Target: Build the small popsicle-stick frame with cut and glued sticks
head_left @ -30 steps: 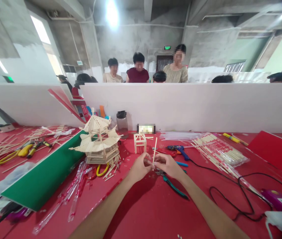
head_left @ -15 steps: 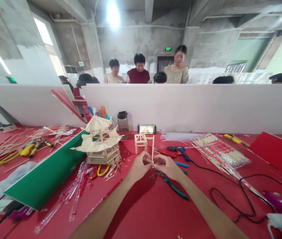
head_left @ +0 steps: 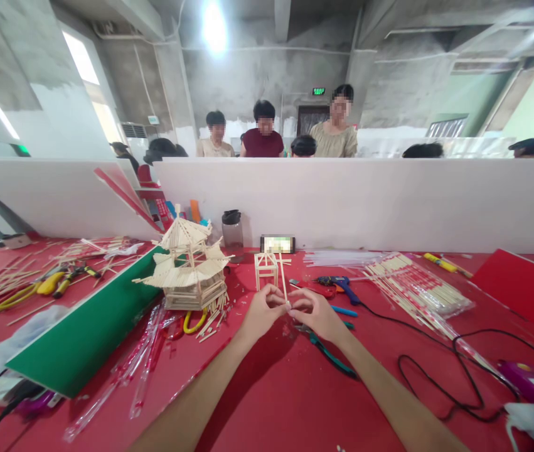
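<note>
Both hands meet over the middle of the red table. My left hand [head_left: 263,314] and my right hand [head_left: 314,314] are closed in a pinch at the lower end of a thin wooden stick [head_left: 282,276], which rises above the fingertips and leans slightly left. The fingers hide its bottom end. Just behind my left hand stands a small open frame [head_left: 265,271] built from sticks. To the left is a pagoda model [head_left: 191,270] of wooden sticks with tiered roofs. Green-handled pliers [head_left: 330,355] lie beside my right wrist.
A blue glue gun [head_left: 344,287] and packs of sticks [head_left: 417,285] lie to the right, with a looping black cable [head_left: 464,351]. A phone [head_left: 278,244] and a bottle [head_left: 233,231] stand against the white partition [head_left: 365,207]. A green board [head_left: 92,320] leans at left. Several people are beyond.
The wooden stick has tipped from upright to a slight leftward lean, its top moving left. Both hands stay almost in place, still pinching its lower end.
</note>
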`<state>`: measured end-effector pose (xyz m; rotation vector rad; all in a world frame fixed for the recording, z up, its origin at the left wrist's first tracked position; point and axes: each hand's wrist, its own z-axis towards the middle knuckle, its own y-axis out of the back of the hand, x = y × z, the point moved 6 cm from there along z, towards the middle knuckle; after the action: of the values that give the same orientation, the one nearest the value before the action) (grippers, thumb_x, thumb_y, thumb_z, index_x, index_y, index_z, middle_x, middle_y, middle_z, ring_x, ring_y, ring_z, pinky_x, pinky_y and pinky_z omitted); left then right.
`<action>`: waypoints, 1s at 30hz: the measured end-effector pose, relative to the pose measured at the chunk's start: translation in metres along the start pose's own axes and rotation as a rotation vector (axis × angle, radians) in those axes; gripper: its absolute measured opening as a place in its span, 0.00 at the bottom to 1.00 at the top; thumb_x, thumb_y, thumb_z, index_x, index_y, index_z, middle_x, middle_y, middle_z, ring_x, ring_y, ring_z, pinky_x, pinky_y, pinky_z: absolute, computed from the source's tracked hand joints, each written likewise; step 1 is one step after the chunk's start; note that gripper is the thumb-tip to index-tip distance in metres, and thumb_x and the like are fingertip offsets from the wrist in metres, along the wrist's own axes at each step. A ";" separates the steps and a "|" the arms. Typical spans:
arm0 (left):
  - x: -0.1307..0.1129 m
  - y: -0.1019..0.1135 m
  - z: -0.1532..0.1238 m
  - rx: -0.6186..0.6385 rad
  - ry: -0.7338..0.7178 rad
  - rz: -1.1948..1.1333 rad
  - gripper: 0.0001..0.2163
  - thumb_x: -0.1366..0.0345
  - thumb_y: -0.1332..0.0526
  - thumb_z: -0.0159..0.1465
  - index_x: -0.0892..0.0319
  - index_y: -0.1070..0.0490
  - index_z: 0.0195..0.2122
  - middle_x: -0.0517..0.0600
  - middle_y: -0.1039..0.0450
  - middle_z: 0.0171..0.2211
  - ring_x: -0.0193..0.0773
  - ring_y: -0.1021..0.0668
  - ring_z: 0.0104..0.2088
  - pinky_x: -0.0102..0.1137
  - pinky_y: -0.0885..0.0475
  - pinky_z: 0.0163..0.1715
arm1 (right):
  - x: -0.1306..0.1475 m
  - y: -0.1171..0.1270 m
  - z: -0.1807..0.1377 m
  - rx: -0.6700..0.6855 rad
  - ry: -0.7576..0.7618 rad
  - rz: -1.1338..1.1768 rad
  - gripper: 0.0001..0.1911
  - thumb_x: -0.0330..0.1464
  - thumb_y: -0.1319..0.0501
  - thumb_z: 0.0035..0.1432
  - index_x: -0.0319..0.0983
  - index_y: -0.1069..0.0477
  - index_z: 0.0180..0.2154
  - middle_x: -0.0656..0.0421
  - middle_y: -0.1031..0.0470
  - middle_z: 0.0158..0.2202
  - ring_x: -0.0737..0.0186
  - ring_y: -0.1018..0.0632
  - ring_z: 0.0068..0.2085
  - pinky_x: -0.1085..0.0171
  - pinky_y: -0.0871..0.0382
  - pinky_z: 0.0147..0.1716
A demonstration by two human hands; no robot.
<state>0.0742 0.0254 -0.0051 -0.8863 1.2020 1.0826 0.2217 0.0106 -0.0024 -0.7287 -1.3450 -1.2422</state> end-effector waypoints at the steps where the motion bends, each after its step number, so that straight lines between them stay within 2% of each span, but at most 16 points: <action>1: 0.000 0.000 0.000 -0.006 -0.003 0.005 0.14 0.62 0.32 0.53 0.59 0.35 0.34 0.48 0.23 0.28 0.36 0.22 0.29 0.29 0.31 0.33 | 0.000 0.000 0.000 -0.003 0.003 -0.007 0.20 0.35 0.35 0.53 0.40 0.32 0.48 0.57 0.19 0.34 0.57 0.20 0.35 0.63 0.29 0.34; 8: -0.003 0.000 -0.002 -0.017 0.004 0.037 0.13 0.61 0.32 0.53 0.59 0.33 0.34 0.48 0.24 0.26 0.35 0.24 0.27 0.28 0.32 0.30 | 0.000 0.002 0.001 -0.005 0.010 -0.020 0.21 0.36 0.34 0.52 0.39 0.32 0.48 0.57 0.20 0.34 0.58 0.21 0.35 0.62 0.28 0.35; 13: -0.003 0.001 -0.001 -0.013 0.012 0.025 0.14 0.61 0.31 0.52 0.59 0.32 0.35 0.49 0.23 0.27 0.35 0.24 0.27 0.29 0.31 0.30 | -0.001 0.001 0.001 0.043 0.006 0.009 0.23 0.35 0.34 0.51 0.39 0.33 0.49 0.57 0.20 0.33 0.58 0.21 0.35 0.63 0.29 0.33; 21: -0.004 -0.003 -0.002 0.003 0.019 0.001 0.14 0.61 0.30 0.51 0.59 0.33 0.34 0.47 0.24 0.25 0.34 0.25 0.25 0.28 0.32 0.29 | -0.001 0.001 0.001 0.019 0.020 -0.033 0.21 0.34 0.36 0.51 0.38 0.32 0.48 0.59 0.21 0.31 0.60 0.22 0.32 0.65 0.31 0.31; 30: -0.002 -0.004 -0.001 -0.011 0.001 0.062 0.13 0.62 0.32 0.52 0.59 0.33 0.34 0.48 0.24 0.27 0.36 0.23 0.28 0.29 0.31 0.30 | -0.005 0.000 0.001 -0.011 0.001 -0.023 0.20 0.36 0.35 0.51 0.39 0.32 0.46 0.59 0.21 0.30 0.61 0.23 0.30 0.66 0.32 0.29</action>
<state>0.0775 0.0228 -0.0038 -0.8628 1.2320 1.1400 0.2227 0.0133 -0.0072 -0.7222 -1.3495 -1.2690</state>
